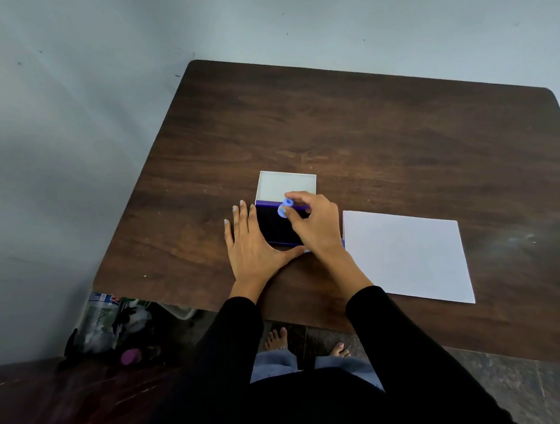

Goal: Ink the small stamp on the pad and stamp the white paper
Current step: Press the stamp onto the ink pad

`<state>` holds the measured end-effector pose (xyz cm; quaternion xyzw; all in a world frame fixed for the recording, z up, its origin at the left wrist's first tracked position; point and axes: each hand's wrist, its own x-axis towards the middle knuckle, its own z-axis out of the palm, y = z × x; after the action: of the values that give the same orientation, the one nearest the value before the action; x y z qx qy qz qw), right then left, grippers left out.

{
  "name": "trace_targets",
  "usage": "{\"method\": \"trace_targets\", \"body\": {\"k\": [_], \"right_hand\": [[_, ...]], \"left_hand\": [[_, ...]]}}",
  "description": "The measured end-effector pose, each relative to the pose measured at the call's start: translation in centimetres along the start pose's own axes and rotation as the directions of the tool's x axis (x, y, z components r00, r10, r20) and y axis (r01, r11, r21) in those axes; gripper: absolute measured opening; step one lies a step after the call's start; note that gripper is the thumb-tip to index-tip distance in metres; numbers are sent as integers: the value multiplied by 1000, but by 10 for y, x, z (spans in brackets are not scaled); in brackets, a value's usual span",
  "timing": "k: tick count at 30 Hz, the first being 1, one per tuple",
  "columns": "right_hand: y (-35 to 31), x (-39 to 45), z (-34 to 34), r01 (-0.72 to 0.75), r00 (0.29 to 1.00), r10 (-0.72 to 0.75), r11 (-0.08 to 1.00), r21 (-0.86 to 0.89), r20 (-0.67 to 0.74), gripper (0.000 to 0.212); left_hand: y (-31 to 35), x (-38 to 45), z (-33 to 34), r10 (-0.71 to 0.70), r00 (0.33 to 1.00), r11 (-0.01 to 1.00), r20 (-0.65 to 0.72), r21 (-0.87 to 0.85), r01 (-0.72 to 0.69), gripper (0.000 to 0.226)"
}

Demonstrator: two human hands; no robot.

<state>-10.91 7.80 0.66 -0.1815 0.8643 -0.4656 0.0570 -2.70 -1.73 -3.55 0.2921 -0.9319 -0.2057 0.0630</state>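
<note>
Stamp, small and pale blue, is pinched between the thumb and fingertips of the right hand and is held at the far edge of the ink pad; whether its face touches the dark inked surface cannot be told from this angle. The pad sits in a purple case whose white lid is folded back flat on the far side. The case is steadied by the left hand, which is laid flat and spread on the brown wooden table, fingers along the pad's left edge and thumb along its near edge, nothing being grasped. The white paper is seen just beside the pad on the right, lying flat with no mark visible on it. Both arms are covered by black sleeves. Bare feet are seen on the dark floor below the table's near edge, and a heap of plastic bags is seen under its left corner.
</note>
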Motion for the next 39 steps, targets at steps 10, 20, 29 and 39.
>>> {"method": "trace_targets", "body": {"k": [10,20,29,39], "right_hand": [[6,-11,13,160,987,-157,970,-184,30,23],[4,-10,15,169,985,-160,961,-220,58,20],[1,-8,15,122,989,-104,976,-180,106,19],[-3,-7,12,72,992,-52,980,-184,115,20]], "left_hand": [[-2,0,2,9,1000,1000,-16,-21,-9,122],[-2,2,2,12,1000,1000,3,-16,-11,118],[-3,1,2,8,1000,1000,0,-20,-8,121],[-2,0,2,20,1000,999,-4,-30,-20,123]]}}
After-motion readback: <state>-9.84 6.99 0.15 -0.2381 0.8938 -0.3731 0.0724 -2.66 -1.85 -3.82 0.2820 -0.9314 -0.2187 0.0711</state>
